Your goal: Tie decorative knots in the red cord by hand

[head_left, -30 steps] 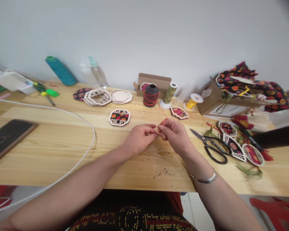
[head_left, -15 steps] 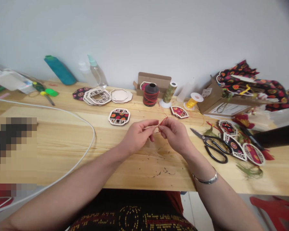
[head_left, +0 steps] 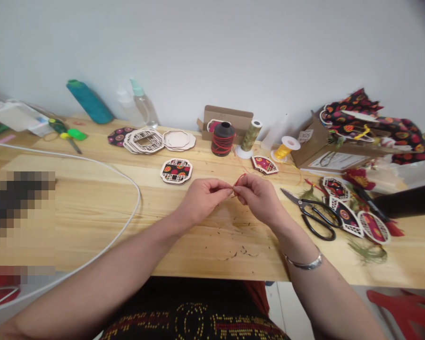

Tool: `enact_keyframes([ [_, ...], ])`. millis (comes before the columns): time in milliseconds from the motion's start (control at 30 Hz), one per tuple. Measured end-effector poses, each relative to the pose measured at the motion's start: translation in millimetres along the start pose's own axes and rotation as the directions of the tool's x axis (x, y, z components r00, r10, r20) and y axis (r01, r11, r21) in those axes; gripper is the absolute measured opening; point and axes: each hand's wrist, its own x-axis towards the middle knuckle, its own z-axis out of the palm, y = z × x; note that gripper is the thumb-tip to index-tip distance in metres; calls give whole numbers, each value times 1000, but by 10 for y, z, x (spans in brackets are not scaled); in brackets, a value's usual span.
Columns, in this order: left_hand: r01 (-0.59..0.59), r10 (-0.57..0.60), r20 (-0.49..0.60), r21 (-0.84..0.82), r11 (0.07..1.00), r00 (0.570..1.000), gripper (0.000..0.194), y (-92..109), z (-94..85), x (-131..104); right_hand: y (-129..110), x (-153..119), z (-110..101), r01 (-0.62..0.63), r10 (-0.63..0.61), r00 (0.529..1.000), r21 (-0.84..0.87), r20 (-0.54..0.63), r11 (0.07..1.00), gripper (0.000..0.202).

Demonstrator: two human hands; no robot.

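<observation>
Above the middle of the table, my left hand (head_left: pixel 203 198) and my right hand (head_left: pixel 257 196) meet fingertip to fingertip. Both pinch a thin red cord (head_left: pixel 240 179), whose loop rises over my right fingers; the rest of it is hidden in the fingers. Beyond my left hand lies a patterned fabric piece in a pale cut-out frame (head_left: pixel 176 171). A smaller fan-shaped framed piece (head_left: pixel 264 165) lies beyond my right hand. Black-handled scissors (head_left: pixel 313 212) rest to the right of my right hand, blades pointing toward it.
At the back stand a spool of red cord (head_left: pixel 222 139), a green thread spool (head_left: pixel 252 137) and a yellow one (head_left: pixel 286 147). A cardboard box (head_left: pixel 315 146) holds patterned fabric at right. Stacked frames (head_left: pixel 145 140) lie at back left. A white cable (head_left: pixel 132 189) curves across the left side.
My left fingertips have closed into a tighter pinch on the cord and come against my right fingertips. The view has shifted very slightly.
</observation>
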Motion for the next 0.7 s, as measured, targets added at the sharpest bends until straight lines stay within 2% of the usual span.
enact_keyframes([
  [300, 126, -108, 98, -203, 971, 989, 10, -8, 2, 12, -33, 11, -85, -33, 19, 989, 93, 147, 995, 15],
  [533, 210, -191, 96, -273, 939, 977, 5, -1, 12, 23, -15, 11, -68, -47, 32, 989, 94, 147, 995, 14],
  [700, 201, -195, 51, -275, 940, 980, 7, -10, 13, 38, -23, 14, -72, -58, 42, 990, 119, 136, 991, 14],
])
